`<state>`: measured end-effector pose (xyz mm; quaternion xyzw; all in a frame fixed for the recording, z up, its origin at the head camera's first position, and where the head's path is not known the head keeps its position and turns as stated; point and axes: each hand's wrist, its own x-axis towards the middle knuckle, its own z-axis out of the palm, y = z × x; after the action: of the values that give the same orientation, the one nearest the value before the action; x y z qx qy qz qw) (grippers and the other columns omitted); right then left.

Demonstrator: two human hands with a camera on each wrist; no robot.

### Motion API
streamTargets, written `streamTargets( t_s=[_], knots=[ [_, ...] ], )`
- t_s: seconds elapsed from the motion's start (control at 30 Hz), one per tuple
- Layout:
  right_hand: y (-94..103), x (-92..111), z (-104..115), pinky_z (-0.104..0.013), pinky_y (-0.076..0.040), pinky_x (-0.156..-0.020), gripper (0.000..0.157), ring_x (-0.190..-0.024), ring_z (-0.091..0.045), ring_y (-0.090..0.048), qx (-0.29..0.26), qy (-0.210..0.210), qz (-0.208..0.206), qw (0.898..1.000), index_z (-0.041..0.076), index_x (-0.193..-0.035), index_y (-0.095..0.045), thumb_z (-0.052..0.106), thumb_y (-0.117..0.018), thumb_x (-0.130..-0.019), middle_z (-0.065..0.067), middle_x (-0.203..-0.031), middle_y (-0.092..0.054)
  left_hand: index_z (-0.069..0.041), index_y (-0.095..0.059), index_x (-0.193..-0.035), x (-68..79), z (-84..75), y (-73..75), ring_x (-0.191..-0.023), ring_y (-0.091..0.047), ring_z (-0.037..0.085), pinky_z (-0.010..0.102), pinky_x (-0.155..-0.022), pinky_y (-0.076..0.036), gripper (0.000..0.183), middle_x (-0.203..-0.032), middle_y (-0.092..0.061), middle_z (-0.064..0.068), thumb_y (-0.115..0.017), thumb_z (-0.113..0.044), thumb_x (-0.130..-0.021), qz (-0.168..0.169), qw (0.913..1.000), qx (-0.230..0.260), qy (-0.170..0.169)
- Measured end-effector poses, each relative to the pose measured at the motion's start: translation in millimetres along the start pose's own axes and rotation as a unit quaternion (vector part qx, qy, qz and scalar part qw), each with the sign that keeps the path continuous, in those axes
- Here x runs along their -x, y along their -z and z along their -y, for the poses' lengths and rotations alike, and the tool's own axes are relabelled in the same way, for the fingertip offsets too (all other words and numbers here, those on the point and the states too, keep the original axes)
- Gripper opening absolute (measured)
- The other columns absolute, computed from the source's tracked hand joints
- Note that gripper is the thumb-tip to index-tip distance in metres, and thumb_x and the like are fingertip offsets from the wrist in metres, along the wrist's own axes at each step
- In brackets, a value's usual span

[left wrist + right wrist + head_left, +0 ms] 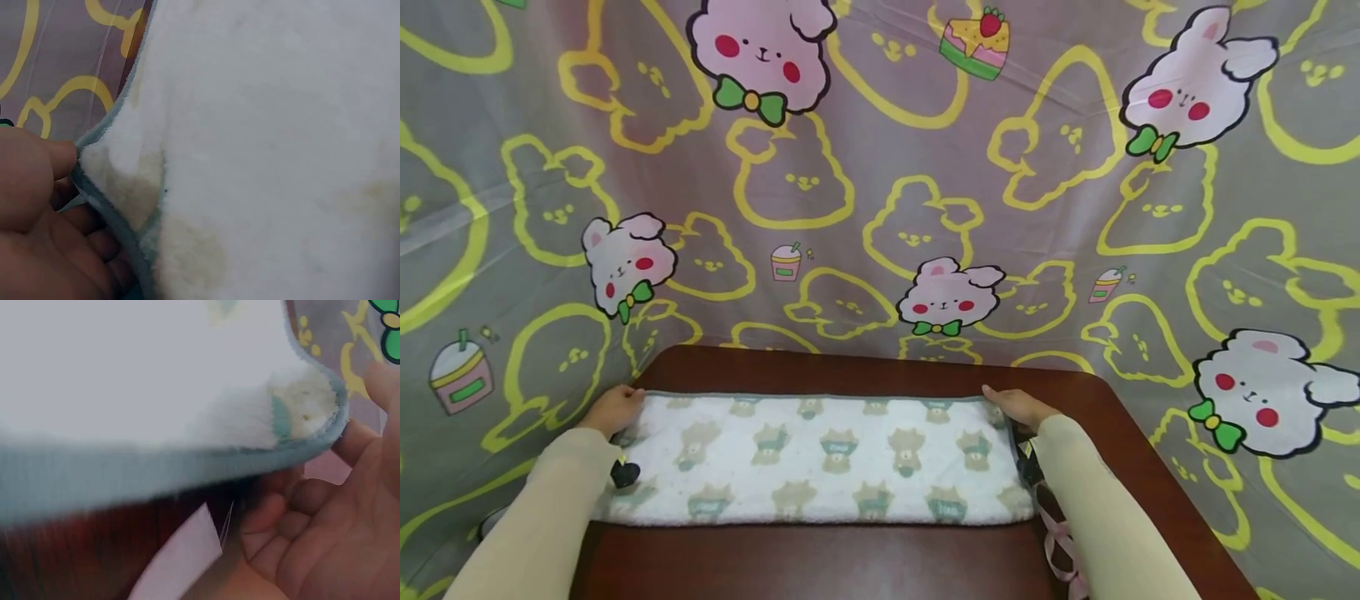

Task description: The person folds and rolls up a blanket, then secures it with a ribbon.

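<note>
A white plush towel [850, 450] printed with bears and edged in grey-blue lies folded in a wide strip across the table. My left hand [617, 410] pinches its far left corner; in the left wrist view, the left thumb [59, 156] presses on the bound edge and the other fingers curl beneath. At the far right corner is my right hand [1021, 407]. The right wrist view shows that corner raised, with the index finger [356, 440] behind it and the remaining fingers curled below. There the thumb tip seems a little apart from the edge.
The dark red-brown wooden table [820, 562] shows in front of the towel and behind it. A curtain [880, 208] with cartoon rabbits hangs round the back and sides. A pink ribbon [1060, 550] hangs by the right forearm.
</note>
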<state>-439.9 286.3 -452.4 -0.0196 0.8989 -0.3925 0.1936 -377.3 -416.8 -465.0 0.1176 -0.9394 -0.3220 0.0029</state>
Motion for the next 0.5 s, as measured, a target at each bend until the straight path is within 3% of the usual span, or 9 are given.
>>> streamTargets(
  t_s=[0.17, 0.27, 0.4, 0.5],
  knots=[
    [-3.3, 0.0, 2.2, -0.048, -0.041, -0.084, 0.075, -0.116, -0.035, -0.041, -0.128, 0.003, 0.024, 0.991, -0.004, -0.13, -0.039, 0.054, -0.05, -0.084, -0.021, -0.133, -0.036, 0.018, -0.04, -0.114, 2.2, 2.3, -1.7, -0.096, -0.044, 0.045, 0.051, -0.08, -0.037, 0.053, -0.109, -0.044, 0.035, -0.029, -0.03, -0.095, -0.013, 0.9999, 0.001, -0.008],
    [-3.9, 0.8, 0.8, -0.044, -0.043, -0.084, 0.069, -0.108, -0.029, -0.05, -0.171, 0.007, 0.025, 0.985, -0.004, -0.128, -0.042, 0.048, -0.053, -0.084, -0.018, -0.129, -0.041, 0.019, -0.04, -0.115, 6.7, 0.0, -2.1, -0.101, -0.042, 0.048, 0.052, -0.084, -0.035, 0.051, -0.114, -0.042, 0.036, -0.03, -0.027, -0.095, -0.03, 0.9995, 0.007, -0.012],
    [-0.8, 2.1, -1.9, -0.042, -0.044, -0.081, 0.059, -0.1, -0.024, -0.053, -0.107, 0.023, -0.049, 0.993, -0.003, -0.116, -0.056, 0.046, -0.056, -0.084, -0.014, -0.119, -0.051, 0.018, -0.042, -0.115, 8.6, -2.8, -3.6, -0.102, -0.042, 0.047, 0.052, -0.084, -0.035, 0.046, -0.115, -0.042, 0.036, -0.031, -0.022, -0.095, -0.053, 0.9983, 0.025, 0.002],
    [1.5, 1.0, -6.3, -0.039, -0.044, -0.075, 0.045, -0.088, -0.022, -0.054, -0.049, 0.049, -0.122, 0.99, -0.003, -0.098, -0.066, 0.039, -0.059, -0.084, -0.011, -0.1, -0.061, 0.017, -0.046, -0.111, 5.6, -5.2, -4.4, -0.095, -0.046, 0.044, 0.051, -0.079, -0.037, 0.04, -0.11, -0.047, 0.034, -0.034, -0.017, -0.095, -0.085, 0.9955, 0.039, 0.012]
  ],
)
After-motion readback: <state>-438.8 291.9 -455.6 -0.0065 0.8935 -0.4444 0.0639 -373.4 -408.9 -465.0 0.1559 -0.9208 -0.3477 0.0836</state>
